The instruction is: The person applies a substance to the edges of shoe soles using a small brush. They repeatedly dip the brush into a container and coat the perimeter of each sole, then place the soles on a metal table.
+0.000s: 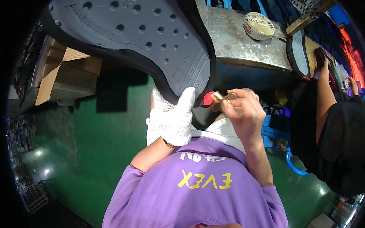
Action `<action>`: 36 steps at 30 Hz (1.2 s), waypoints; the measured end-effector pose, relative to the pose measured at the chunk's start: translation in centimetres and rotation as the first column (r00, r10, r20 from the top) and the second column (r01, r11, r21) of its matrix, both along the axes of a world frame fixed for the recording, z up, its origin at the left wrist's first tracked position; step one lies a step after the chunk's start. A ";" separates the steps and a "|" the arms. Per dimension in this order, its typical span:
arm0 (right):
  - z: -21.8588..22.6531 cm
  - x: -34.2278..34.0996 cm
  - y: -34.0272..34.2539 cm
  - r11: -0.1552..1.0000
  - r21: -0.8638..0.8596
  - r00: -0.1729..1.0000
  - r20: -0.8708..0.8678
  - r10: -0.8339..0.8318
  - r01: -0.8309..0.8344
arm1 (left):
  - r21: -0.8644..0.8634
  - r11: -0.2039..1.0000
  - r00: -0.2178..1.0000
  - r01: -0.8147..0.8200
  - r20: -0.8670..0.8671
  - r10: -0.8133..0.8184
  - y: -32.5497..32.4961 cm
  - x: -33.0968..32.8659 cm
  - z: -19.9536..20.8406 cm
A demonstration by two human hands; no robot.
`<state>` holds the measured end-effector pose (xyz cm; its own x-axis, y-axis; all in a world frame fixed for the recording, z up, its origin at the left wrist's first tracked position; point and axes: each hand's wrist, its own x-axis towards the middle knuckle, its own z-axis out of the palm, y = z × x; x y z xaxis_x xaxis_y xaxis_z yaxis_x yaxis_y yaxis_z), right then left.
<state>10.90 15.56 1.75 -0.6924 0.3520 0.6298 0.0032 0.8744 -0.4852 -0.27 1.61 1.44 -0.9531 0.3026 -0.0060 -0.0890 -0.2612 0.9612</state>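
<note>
A large grey insole-like shoe bottom (153, 35) with round dimples and a black rim fills the upper left. My left hand (178, 120), in a white knitted glove, is closed on its near end, thumb on the grey face. Bare, my right hand (244, 110) pinches a small brown-handled tool (216, 98) with a pale, metal-looking end, just right of that end. A red patch (208, 98) shows between the tool and the black rim; I cannot tell which of them it belongs to. The tool's exact kind is unclear.
A worn metal bench (246, 43) lies ahead, with a round pale tub (259, 27) on it. Further right, a co-worker's arm (326, 96) reaches towards more shoe bottoms (299, 52). An open cardboard box (68, 76) stands left, a blue stool (277, 132) right.
</note>
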 end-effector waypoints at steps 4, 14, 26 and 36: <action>-0.4 0.0 0.6 0.995 0.036 0.995 -0.040 -0.088 0.089 | 0.006 1.000 0.999 0.014 0.037 -0.014 0.0 0.0 0.2; -0.5 0.7 -0.1 0.978 0.047 0.976 -0.060 0.207 -0.205 | 0.033 0.998 0.998 -0.050 -0.021 0.051 0.0 0.1 -0.5; -0.9 1.2 -0.3 0.996 0.011 0.990 -0.103 0.092 -0.091 | 0.029 1.000 0.999 0.001 -0.039 0.000 0.2 0.3 -0.2; 0.2 1.0 0.3 0.995 0.088 0.996 -0.062 0.057 -0.052 | -0.034 0.999 1.000 0.019 0.002 -0.019 0.3 0.8 1.1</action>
<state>11.85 15.81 1.94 -0.6660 0.2573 0.7002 -0.0746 0.9110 -0.4056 0.52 1.91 2.54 -0.9472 0.3202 -0.0184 -0.0953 -0.2264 0.9694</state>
